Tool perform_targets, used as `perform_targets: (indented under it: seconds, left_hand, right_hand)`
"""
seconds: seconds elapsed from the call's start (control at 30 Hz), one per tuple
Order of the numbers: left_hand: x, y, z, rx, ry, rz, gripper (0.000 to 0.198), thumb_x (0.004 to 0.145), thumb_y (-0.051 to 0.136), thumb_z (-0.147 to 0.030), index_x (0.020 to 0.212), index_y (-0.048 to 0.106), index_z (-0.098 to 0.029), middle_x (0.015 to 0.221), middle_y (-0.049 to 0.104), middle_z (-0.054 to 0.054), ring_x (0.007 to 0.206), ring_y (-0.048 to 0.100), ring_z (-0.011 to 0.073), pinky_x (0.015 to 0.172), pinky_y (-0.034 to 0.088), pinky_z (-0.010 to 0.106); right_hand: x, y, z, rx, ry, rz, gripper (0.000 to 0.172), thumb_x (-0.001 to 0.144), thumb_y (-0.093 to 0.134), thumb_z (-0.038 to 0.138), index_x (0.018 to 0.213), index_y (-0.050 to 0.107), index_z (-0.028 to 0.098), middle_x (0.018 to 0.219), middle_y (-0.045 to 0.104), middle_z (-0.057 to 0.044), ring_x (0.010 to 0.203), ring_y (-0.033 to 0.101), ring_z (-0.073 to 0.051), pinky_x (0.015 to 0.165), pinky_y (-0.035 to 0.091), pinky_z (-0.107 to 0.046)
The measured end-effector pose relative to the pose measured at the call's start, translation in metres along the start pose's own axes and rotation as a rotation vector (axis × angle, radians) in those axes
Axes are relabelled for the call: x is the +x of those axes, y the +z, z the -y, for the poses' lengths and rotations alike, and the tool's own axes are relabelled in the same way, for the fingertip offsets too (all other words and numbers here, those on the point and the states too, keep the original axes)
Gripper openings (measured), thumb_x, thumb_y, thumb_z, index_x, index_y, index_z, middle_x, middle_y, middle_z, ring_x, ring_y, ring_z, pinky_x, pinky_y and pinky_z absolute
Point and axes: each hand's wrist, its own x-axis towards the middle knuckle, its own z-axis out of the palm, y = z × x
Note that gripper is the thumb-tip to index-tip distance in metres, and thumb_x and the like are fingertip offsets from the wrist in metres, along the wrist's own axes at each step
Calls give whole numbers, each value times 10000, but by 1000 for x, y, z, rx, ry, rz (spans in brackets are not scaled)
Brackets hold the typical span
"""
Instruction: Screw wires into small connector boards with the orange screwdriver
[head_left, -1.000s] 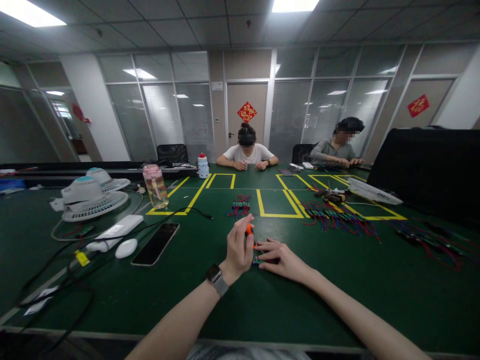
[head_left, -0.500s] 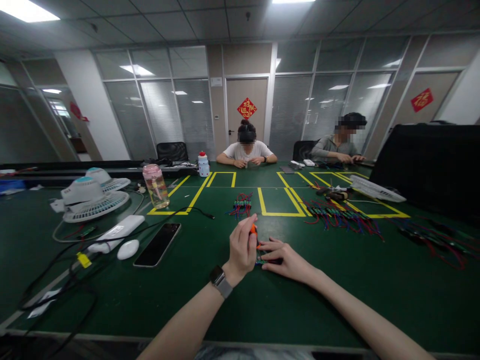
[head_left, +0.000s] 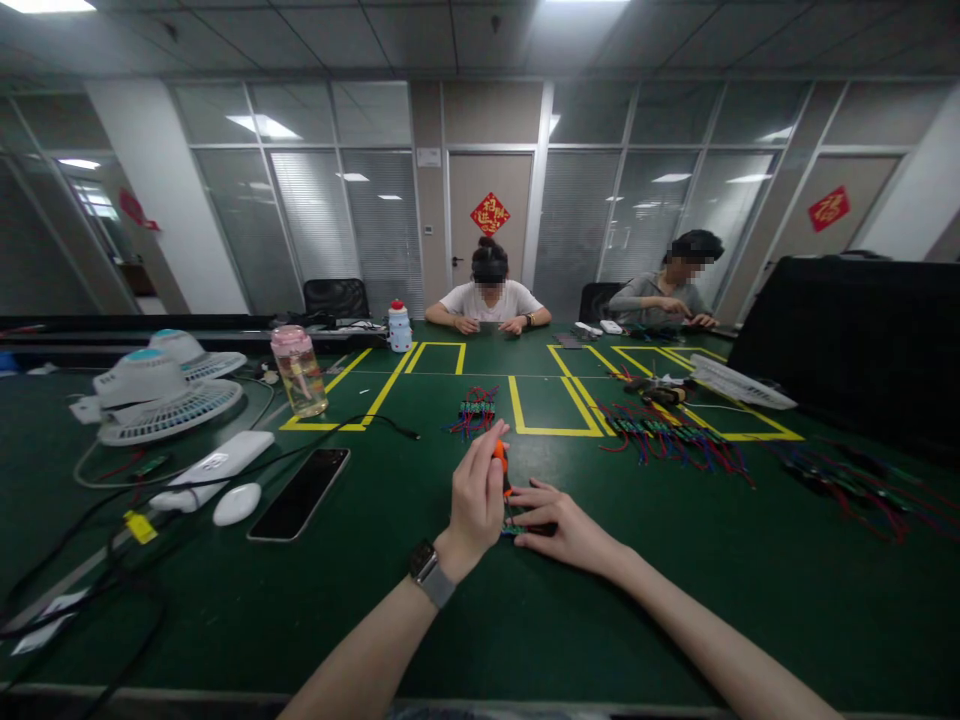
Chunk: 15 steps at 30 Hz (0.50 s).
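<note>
My left hand, with a watch on its wrist, is closed around a small orange-handled screwdriver held upright. Its tip points down at a small wired terminal block lying on the green table. My right hand lies over that block, fingers pressed flat on it and holding it against the table. Most of the block is hidden under the fingers.
A black phone, white mouse, white power bank, two desk fans and a pink-capped bottle stand at left. Bundles of wired blocks lie ahead and at right. Two people sit across the table.
The view has shifted slightly; both hands stay at the same spot on the block, with the screwdriver still upright in my left hand.
</note>
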Motion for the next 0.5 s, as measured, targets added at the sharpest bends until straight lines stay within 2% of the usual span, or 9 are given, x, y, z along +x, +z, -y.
perform_targets:
  seconds: [0.17,0.3,0.4,0.5]
  left_hand:
    - [16,-6,-6,-161,-175,90,338,963,397,-226,1258,555,-184,1227,626,116,1072,622,193,954,495,358]
    - [25,-9,-10,-399,-331,151,317,936,472,-256,1220,582,-170,1162,662,116,958,675,185,858,546,330]
    - [28,-9,-11,-446,-343,156,294,919,504,-263,1174,607,-160,1088,679,109,925,679,183,828,555,316]
    - [28,-9,-10,-377,-295,144,245,898,545,-258,1109,642,-179,1019,666,81,881,661,165,786,547,286]
  right_hand:
    - [1,3,-2,53,37,-60,306,749,739,400,1029,731,276,1206,660,-85,1192,562,-285,1098,278,-562]
    - [1,2,-4,76,31,-44,322,750,734,412,1044,725,280,1224,649,-83,1184,569,-273,1107,267,-552]
    - [1,0,-5,93,21,-31,324,763,718,430,1054,720,286,1231,645,-81,1185,569,-269,1109,262,-549]
    - [3,-1,-6,99,21,-30,305,772,708,438,1033,730,281,1219,652,-82,1191,562,-277,1102,271,-552]
